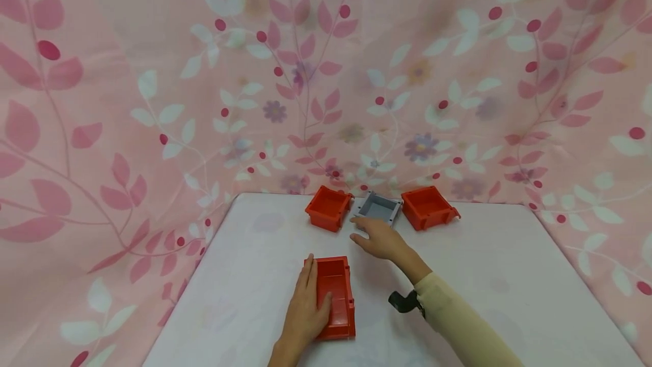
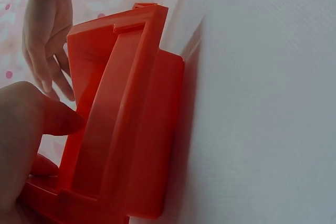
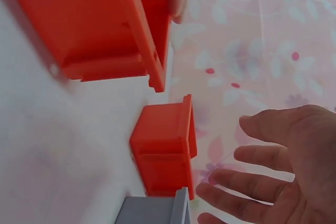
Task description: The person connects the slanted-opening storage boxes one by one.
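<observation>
My left hand (image 1: 304, 309) holds the near red bin (image 1: 338, 299) by its left side, fingers along the rim and thumb over the inside. In the left wrist view the thumb reaches into this red bin (image 2: 149, 145), which is close over the white cloth. Farther forward, my right hand (image 1: 379, 239) overlaps the near edge of a small grey bin (image 1: 379, 207). Its fingers (image 3: 247, 182) are spread, with nothing between them, in the right wrist view. The grey bin (image 3: 149, 211) shows only partly there.
One red bin (image 1: 328, 208) stands left of the grey one, another red bin (image 1: 428, 208) right of it, all near the back edge of the white table (image 1: 244, 276). A pink floral curtain (image 1: 326, 72) hangs behind. A black wrist-worn device (image 1: 404, 301) sits at the right sleeve.
</observation>
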Tool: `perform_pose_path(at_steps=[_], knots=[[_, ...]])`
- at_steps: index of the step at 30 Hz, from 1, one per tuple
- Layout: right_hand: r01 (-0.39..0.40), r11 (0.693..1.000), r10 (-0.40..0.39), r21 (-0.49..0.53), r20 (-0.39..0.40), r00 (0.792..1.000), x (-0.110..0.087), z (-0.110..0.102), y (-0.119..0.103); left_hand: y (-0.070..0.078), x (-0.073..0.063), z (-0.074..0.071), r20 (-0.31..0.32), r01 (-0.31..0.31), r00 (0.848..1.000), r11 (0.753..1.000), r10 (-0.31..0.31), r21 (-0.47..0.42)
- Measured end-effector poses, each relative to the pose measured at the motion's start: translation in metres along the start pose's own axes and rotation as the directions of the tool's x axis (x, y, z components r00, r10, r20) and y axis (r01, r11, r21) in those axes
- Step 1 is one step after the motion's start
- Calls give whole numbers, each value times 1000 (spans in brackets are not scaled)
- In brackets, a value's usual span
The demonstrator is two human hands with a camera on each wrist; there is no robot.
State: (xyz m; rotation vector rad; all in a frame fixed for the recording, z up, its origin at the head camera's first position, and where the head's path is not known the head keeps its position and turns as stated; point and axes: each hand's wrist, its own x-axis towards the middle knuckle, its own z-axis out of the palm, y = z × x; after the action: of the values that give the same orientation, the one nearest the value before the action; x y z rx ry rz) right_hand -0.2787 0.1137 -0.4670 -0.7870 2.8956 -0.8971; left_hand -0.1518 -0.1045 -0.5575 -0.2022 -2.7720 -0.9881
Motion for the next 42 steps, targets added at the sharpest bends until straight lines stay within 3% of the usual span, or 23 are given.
perform_pose_path(at_steps=[11,24,34,42], knots=[[65,995,-63,74,-26,998,46,0,3,-1,-1,1,-20,-13,1000,1000,14,19],[-67,992,63,107,33,997,85,17,8,0,0,1,-19,11,1000,1000,-10,17],[-88,996,86,24,85,993,97,46,4,-2,1,0,-38,9,999,1000,-8,19],[-66,985,77,-157,65,995,98,58,0,0,1,1,-33,17,999,1000,-17,-5]])
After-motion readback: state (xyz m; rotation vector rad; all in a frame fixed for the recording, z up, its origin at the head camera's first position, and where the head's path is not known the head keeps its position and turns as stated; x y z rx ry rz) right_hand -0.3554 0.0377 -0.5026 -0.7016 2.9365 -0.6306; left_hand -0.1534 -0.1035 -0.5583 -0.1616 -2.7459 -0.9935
